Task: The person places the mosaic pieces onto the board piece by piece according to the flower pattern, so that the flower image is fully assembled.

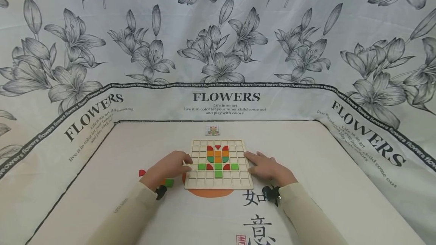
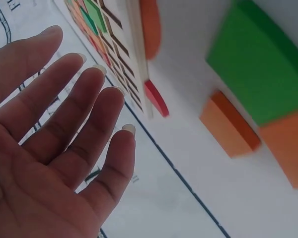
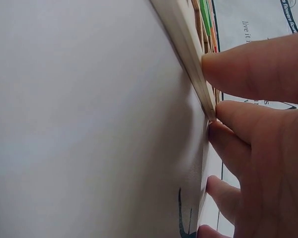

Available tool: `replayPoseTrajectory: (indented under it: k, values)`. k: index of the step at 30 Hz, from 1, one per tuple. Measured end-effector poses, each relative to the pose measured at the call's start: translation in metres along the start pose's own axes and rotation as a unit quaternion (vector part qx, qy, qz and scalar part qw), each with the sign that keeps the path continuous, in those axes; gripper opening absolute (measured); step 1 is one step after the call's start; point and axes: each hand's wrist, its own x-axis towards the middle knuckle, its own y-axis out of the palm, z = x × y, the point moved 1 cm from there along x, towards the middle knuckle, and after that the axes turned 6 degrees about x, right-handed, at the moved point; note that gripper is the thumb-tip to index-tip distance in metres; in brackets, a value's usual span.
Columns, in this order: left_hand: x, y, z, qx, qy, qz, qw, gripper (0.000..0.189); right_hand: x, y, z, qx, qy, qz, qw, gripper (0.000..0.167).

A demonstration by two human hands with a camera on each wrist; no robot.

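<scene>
A square wooden grid board point(image 1: 201, 183) lies on the cloth, its cells partly filled with red, orange, teal and green tiles in a flower shape. My left hand point(image 1: 170, 167) is beside the board's left edge. In the left wrist view its fingers point(image 2: 84, 124) are extended and loosely bent, with nothing held. My right hand point(image 1: 267, 167) is at the opposite edge. Its thumb and fingertips touch the board's side point(image 3: 188, 54) in the right wrist view, with the fingers fairly straight. Under my left forearm lie loose tiles, including a green one point(image 1: 168, 183) and a red one point(image 1: 142, 172).
Behind the board lies a small picture card point(image 1: 212, 130) with a similar flower pattern. The white tablecloth point(image 1: 334, 199) bears black characters and an orange round patch point(image 1: 211, 193) partly under the board. A flower-printed curtain point(image 1: 225, 48) surrounds the table.
</scene>
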Motion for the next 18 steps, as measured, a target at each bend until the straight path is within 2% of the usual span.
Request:
replayPoseTrajectory:
  k: [5,10,18]
  values:
    - [-0.004,-0.001,0.017,0.007,-0.019,0.0,0.9998,0.026,0.001,0.0,0.001,0.0,-0.001,-0.001,1.0,0.065]
    - [-0.007,-0.003,0.034,0.012,-0.036,0.013,0.9992,0.025,0.001,0.0,0.001,0.0,0.0,0.0,1.0,0.065]
    - [-0.015,-0.004,0.05,0.022,-0.04,0.018,0.9988,0.026,0.0,0.0,0.002,0.002,0.005,0.002,1.0,0.066]
